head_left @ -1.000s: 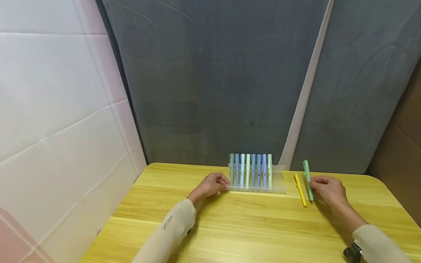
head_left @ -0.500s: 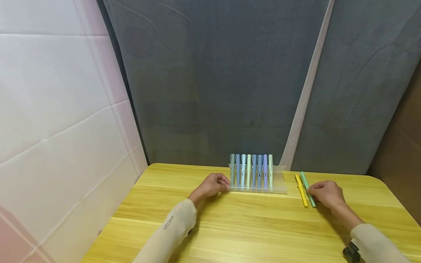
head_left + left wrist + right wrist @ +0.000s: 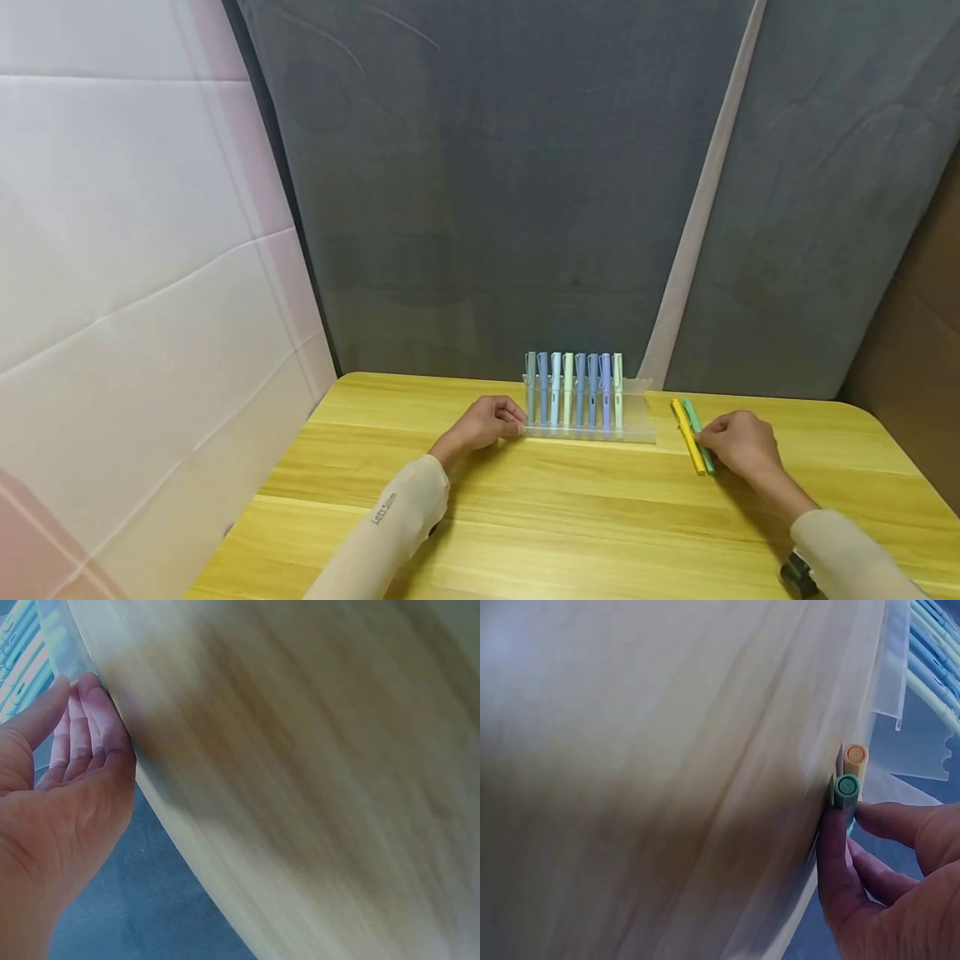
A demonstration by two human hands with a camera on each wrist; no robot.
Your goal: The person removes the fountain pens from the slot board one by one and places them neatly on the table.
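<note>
A clear pen stand (image 3: 637, 410) near the back of the table holds a row of several pens (image 3: 580, 392) in blue, green and purple, with bare room at its right end. My left hand (image 3: 483, 422) grips the stand's left front corner; in the left wrist view, thumb and fingers sit at its edge. To the right, my right hand (image 3: 742, 443) pinches a green pen (image 3: 692, 417) between thumb and fingers. That pen lies alongside a yellow pen (image 3: 687, 438) on the table. In the right wrist view, the green pen's end (image 3: 847, 787) is side by side with the yellow one's.
The wooden table (image 3: 525, 533) has a rounded far edge. Behind it hangs a dark grey cloth (image 3: 480, 208) with a pale strip. A white panel (image 3: 135, 250) stands on the left and a brown one (image 3: 915, 333) on the right.
The right hand has lowered the green pen from a raised position onto the table and moved it left against the yellow pen. The left hand has stayed at the stand.
</note>
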